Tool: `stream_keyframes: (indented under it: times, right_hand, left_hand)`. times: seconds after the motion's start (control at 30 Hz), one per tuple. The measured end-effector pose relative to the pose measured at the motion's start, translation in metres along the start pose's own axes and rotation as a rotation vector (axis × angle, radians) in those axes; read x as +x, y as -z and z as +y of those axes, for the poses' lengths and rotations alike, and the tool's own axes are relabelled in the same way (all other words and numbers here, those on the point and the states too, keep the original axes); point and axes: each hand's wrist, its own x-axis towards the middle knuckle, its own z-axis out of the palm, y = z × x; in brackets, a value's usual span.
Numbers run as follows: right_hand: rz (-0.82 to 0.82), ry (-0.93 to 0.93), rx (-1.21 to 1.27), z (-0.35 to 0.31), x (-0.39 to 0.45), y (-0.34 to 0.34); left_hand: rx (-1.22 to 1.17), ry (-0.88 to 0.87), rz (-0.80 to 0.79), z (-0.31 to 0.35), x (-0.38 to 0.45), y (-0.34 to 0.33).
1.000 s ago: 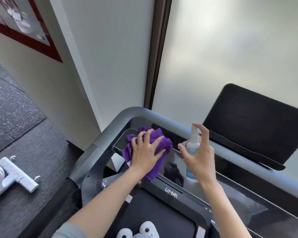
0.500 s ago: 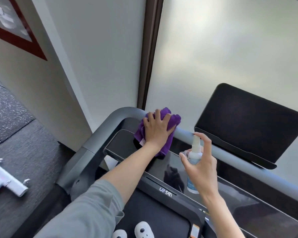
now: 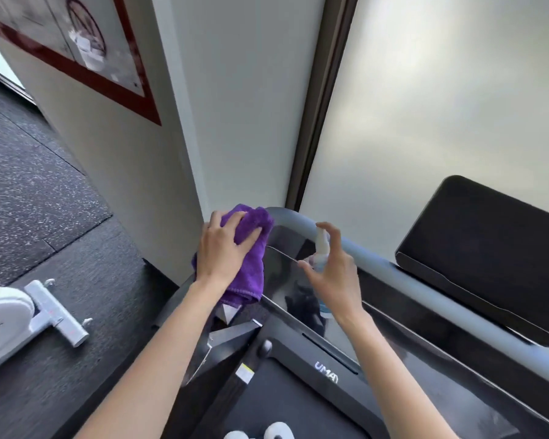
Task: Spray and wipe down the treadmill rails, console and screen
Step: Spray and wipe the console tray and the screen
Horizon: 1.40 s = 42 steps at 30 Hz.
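Note:
My left hand [image 3: 221, 250] presses a purple cloth [image 3: 250, 264] over the curved left corner of the treadmill's grey rail [image 3: 393, 270]; the cloth drapes down over the corner. My right hand [image 3: 333, 274] grips a small clear spray bottle [image 3: 321, 248] upright above the glossy black console [image 3: 286, 274], index finger arched over the white nozzle. The dark screen [image 3: 488, 248] stands tilted at the right, behind the rail. The bottle's lower part is mostly hidden by my palm.
A white wall and a frosted glass panel [image 3: 441, 106] rise close behind the treadmill. A white machine [image 3: 29, 315] sits on the dark floor at the left. The black belt deck [image 3: 298, 403] with a logo lies below, my white shoes [image 3: 267, 434] at its edge.
My left hand has slid the cloth from the top rail leftward and down onto the rail's left corner. My right hand with the bottle has stayed over the console.

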Motion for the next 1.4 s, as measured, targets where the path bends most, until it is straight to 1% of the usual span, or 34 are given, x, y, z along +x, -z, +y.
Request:
stream_keyframes:
  times: [0.1, 0.2, 0.4, 0.53, 0.67, 0.73, 0.97, 1.1, 1.2, 1.3, 1.4]
  right_hand:
    - [-0.121, 0.029, -0.084, -0.02, 0.019, -0.034]
    - [-0.182, 0.041, -0.147, -0.032, 0.03, -0.06]
    - [-0.219, -0.001, -0.252, -0.029, 0.037, -0.085]
    - [-0.234, -0.009, -0.263, -0.025, 0.037, -0.087]
    - [-0.24, -0.012, -0.233, -0.022, 0.032, -0.088]
    - [-0.215, -0.008, -0.189, -0.019, 0.029, -0.085]
    - [-0.038, 0.027, -0.131, -0.008, 0.021, -0.057]
    - [0.037, -0.017, -0.092, 0.001, 0.01, -0.031]
    - [0.085, -0.05, -0.086, 0.012, -0.01, -0.009]
    - [0.172, -0.066, -0.072, 0.026, -0.043, 0.016]
    - [0.282, -0.099, -0.11, 0.039, -0.078, 0.041]
  left_hand:
    - [-0.033, 0.043, 0.045, -0.014, 0.007, 0.025]
    - [-0.059, 0.062, 0.077, -0.026, 0.004, 0.035]
    - [-0.119, 0.078, 0.106, -0.037, -0.007, 0.035]
    - [-0.134, 0.095, 0.084, -0.037, -0.011, 0.031]
    - [-0.115, 0.07, 0.064, -0.035, -0.01, 0.028]
    - [-0.101, 0.066, 0.045, -0.034, -0.008, 0.026]
    - [-0.063, 0.011, -0.007, -0.02, -0.006, 0.019]
    - [-0.07, -0.037, -0.033, -0.007, -0.005, 0.02]
    - [-0.083, -0.088, -0.063, 0.007, -0.005, 0.023]
    - [-0.117, -0.14, -0.077, 0.019, -0.008, 0.024]
    - [-0.149, -0.19, -0.095, 0.029, -0.014, 0.021]
